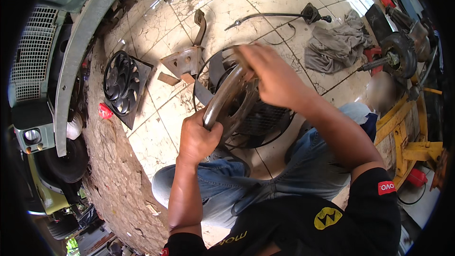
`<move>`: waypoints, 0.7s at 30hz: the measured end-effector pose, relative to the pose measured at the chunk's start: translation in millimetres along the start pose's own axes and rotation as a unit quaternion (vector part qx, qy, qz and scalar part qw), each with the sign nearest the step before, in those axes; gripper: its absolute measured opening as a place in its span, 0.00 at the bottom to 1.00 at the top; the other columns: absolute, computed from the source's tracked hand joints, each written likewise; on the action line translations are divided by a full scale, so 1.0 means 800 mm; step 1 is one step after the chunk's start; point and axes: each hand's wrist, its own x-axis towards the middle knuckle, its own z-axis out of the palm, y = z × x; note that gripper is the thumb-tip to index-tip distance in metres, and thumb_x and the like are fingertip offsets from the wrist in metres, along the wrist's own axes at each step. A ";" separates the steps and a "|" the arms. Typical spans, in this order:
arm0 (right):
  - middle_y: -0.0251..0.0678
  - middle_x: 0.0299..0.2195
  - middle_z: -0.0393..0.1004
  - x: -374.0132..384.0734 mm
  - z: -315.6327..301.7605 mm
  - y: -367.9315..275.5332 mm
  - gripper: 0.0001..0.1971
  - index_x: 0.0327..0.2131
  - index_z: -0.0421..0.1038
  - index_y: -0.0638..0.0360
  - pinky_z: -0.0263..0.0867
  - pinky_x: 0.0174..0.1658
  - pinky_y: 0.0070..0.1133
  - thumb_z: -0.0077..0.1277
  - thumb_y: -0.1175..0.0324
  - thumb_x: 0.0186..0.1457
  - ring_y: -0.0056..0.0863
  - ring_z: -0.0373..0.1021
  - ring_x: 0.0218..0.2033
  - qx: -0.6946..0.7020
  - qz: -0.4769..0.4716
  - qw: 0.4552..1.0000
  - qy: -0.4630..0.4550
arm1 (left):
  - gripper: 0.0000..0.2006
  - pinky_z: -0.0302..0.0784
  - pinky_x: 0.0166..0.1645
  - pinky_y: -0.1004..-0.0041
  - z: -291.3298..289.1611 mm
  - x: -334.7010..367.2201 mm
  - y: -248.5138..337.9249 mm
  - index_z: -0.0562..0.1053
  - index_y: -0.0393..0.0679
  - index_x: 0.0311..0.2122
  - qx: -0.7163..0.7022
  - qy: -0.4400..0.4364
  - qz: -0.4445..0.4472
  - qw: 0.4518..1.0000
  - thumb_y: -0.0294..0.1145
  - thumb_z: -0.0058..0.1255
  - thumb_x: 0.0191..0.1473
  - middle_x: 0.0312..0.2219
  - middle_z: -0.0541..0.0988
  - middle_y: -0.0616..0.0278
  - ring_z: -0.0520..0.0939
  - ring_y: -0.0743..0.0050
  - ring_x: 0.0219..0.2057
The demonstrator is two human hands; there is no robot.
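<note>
A round, dull metal disc (222,96) with a thick, smooth rim is held tilted, nearly on edge, above my knees. Around the lower left of its rim my left hand (199,137) is closed, thumb on the near face. At the top of the rim my right hand (277,76) grips with its fingers over the edge; they are smeared by motion. Beneath the disc, a black round fan frame with mesh (265,125) lies on the floor between my legs, partly hidden by the disc and hands.
Left of me lies a black fan (121,83) by a small red piece (105,110). Ahead are a rusty pedal bracket (187,59), a black cable with an end fitting (270,15) and a grey rag (334,47). A yellow stand (398,132) is at right; a vehicle bumper (71,57) at left.
</note>
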 end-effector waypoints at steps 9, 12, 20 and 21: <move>0.52 0.59 0.65 -0.006 0.009 0.016 0.34 0.61 0.61 0.63 0.54 0.66 0.43 0.52 0.79 0.46 0.52 0.59 0.64 0.044 0.016 0.998 0.048 | 0.14 0.78 0.35 0.61 -0.004 0.002 0.001 0.78 0.34 0.38 0.023 -0.023 -0.029 0.999 0.27 0.53 0.45 0.23 0.79 0.42 0.83 0.48 0.25; 0.52 0.59 0.64 -0.003 0.019 0.008 0.33 0.59 0.63 0.62 0.55 0.66 0.42 0.54 0.79 0.45 0.54 0.59 0.63 0.001 0.032 0.998 0.047 | 0.12 0.78 0.35 0.61 -0.002 0.001 -0.001 0.78 0.34 0.36 0.010 0.000 -0.004 1.000 0.28 0.53 0.46 0.23 0.79 0.42 0.83 0.48 0.25; 0.51 0.59 0.63 -0.008 0.021 0.017 0.36 0.61 0.60 0.61 0.52 0.68 0.45 0.54 0.82 0.44 0.55 0.56 0.65 -0.009 0.001 0.998 0.056 | 0.14 0.78 0.34 0.62 0.000 -0.001 0.004 0.79 0.34 0.40 0.023 -0.009 -0.001 1.000 0.27 0.54 0.46 0.23 0.80 0.43 0.83 0.47 0.25; 0.50 0.60 0.63 -0.009 0.027 0.019 0.36 0.61 0.60 0.62 0.52 0.68 0.45 0.54 0.81 0.45 0.55 0.56 0.65 -0.015 0.029 0.997 0.072 | 0.14 0.78 0.34 0.62 0.000 -0.001 0.004 0.79 0.34 0.40 0.019 -0.002 0.015 1.000 0.27 0.54 0.46 0.23 0.80 0.43 0.83 0.47 0.25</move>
